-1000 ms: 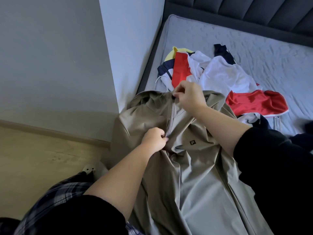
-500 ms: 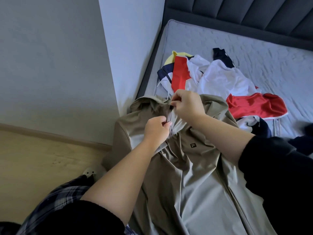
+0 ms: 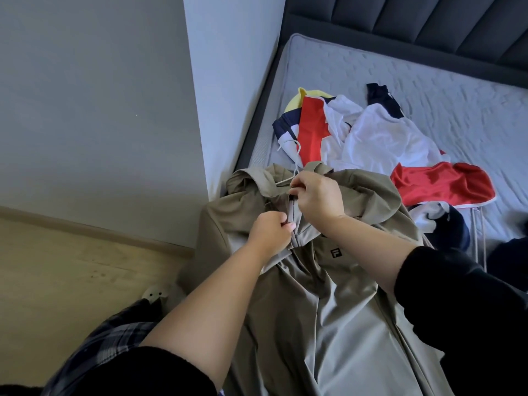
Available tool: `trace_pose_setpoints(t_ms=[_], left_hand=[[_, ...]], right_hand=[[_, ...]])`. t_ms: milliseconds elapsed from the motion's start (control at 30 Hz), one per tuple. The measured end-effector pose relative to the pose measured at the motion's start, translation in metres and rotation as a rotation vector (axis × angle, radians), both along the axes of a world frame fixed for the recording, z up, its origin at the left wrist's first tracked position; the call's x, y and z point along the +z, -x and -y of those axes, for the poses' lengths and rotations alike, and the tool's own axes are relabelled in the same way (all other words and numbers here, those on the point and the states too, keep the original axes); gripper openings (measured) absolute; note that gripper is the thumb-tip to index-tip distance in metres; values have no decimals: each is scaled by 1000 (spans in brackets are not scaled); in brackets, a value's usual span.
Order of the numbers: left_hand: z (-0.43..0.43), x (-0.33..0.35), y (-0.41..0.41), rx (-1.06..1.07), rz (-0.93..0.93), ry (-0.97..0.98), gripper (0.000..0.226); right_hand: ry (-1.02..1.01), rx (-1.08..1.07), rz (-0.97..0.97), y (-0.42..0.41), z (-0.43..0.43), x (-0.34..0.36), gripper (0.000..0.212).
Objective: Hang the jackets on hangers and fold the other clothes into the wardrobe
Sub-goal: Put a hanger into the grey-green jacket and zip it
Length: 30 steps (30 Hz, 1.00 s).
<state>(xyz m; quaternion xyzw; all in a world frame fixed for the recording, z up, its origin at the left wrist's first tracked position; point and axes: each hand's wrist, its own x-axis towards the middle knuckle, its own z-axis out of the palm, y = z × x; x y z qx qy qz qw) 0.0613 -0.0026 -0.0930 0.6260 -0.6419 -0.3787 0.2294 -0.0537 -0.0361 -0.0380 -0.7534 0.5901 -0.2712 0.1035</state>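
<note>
A taupe zip-front jacket (image 3: 328,310) lies front-up across the near edge of a grey quilted mattress (image 3: 428,81), filling the centre and lower right of the frame. The left hand (image 3: 270,231) is curled tight, pinching the jacket's front fabric just left of the zip. The right hand (image 3: 318,198), just above it at the collar, pinches the top of the zip between thumb and fingers. A thin white hanger (image 3: 297,151) pokes out of the collar. A pile of red, white and navy clothes (image 3: 380,138) lies beyond the jacket, in the upper centre.
</note>
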Motion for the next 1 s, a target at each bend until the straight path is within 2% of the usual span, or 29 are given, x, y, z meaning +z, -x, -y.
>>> trace_pose_setpoints(t_ms=[100, 167, 233, 300, 333, 367, 500, 567, 667, 833, 933, 1000], left_hand=[[5, 1, -3, 17, -13, -7, 47], [12, 4, -9, 112, -87, 31, 47], [19, 3, -20, 257, -82, 175, 39], [27, 3, -34, 390, 14, 367, 26], [32, 2, -40, 425, 57, 403, 22], [37, 0, -45, 417, 99, 380, 22], [41, -16, -52, 174, 322, 54, 41], [36, -23, -52, 124, 433, -18, 38], [30, -22, -51, 175, 490, 21, 26], [19, 7, -49, 292, 389, 165, 13], [7, 30, -50, 385, 279, 401, 21], [-1, 46, -52, 413, 215, 510, 18]], right_hand=[[15, 39, -5, 1, 13, 5, 8], [3, -3, -46, 8, 27, 10, 21], [-90, -42, -93, 18, 39, 8, 35], [-215, -104, -149, 28, 48, 0, 46], [-252, -149, -196, 33, 52, -4, 49], [-277, -197, -255, 37, 56, -9, 50], [-455, -303, -426, 46, 64, -17, 57], [-511, -313, -484, 48, 65, -21, 52], [-436, -295, -527, 48, 62, -22, 36], [-247, -253, -597, 47, 41, -5, 20], [-173, -237, -568, 45, 28, 12, 33], [-102, -239, -491, 44, 20, 28, 43]])
